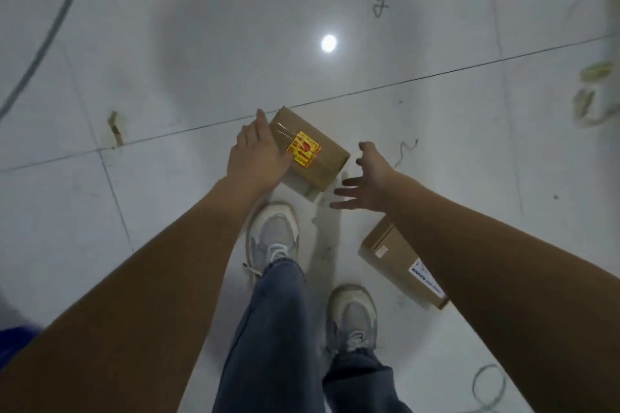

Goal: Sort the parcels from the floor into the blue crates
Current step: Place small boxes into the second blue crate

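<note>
Left hand (256, 157) flat on parcel (315, 152) left edge, fingers straight; right hand (367, 181) spread, off right edge.

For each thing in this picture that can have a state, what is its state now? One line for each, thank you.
Parcel with yellow sticker: closed, taped, on the floor, left hand on it.
Second parcel: closed, flat on the floor, untouched, partly hidden by the right forearm.
Left hand: fingers straight, resting on the sticker parcel's left side.
Right hand: open, fingers spread, beside that parcel, holding nothing.
</note>
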Demonstrator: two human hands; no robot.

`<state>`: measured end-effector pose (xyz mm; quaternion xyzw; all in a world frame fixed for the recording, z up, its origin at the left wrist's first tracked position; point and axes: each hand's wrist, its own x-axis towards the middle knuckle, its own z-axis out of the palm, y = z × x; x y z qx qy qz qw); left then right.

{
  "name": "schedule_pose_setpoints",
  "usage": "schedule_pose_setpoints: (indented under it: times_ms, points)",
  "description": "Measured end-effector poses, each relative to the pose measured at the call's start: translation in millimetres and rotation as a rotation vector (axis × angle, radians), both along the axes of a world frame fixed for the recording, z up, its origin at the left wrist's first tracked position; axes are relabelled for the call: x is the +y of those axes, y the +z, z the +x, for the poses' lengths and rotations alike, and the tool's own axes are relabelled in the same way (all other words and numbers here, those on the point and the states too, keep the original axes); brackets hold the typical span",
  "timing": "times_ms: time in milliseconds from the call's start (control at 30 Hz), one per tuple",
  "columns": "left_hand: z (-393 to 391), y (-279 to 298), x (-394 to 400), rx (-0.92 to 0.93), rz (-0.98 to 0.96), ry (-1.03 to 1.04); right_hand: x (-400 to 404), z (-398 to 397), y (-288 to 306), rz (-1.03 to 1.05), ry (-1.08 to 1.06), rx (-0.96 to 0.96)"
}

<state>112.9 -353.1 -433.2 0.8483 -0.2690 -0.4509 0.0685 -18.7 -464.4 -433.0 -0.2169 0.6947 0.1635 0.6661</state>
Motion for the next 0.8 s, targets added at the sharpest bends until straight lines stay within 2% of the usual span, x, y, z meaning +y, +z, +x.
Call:
schedule_pose_setpoints:
  times_ms: [67,200,300,367,433,600,700,800]
  points:
    - [9,-22,-7,0.039,-0.039,0.004,-2,9,-18,0.035,-0.026,0.021]
    - [15,-47,-21,0.064,-0.032,0.084,6,27,-42,0.031,0.112,0.048]
    - [14,-52,-22,0.146,-0.026,0.246,7,28,-47,-0.012,-0.038,0.053]
    - [17,-54,-17,0.182,-0.075,0.439,4,22,-46,-0.065,-0.070,0.033]
    - [21,-51,-12,0.231,-0.106,0.626,-1,14,-39,-0.106,-0.093,-0.010]
    - [21,-24,0,0.394,-0.175,0.905,-4,17,-23,-0.232,0.008,-0.068]
    - [23,-8,2,0.414,-0.213,1.000,-5,26,-1,-0.171,0.026,-0.114]
    - [26,11,10,0.367,-0.244,1.142,-1,34,31,-0.136,0.165,-0.176]
